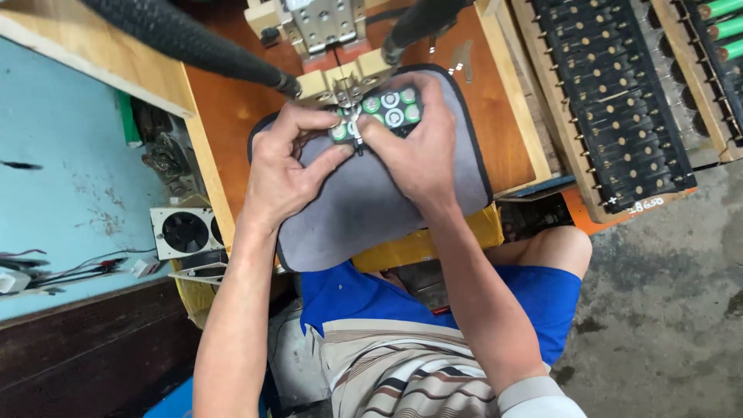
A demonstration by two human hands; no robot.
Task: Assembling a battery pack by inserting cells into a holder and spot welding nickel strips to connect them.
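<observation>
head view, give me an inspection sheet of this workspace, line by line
surface: wooden bench with a grey pad laid on it
job's things: battery pack of green-ringed cells, under the metal welder head
clutter: small fan at left; black cell trays at right
grippers: left hand and right hand both grip the pack
cables: two black sleeved leads to the head; thin wires on the blue table
surroundings: concrete floor
</observation>
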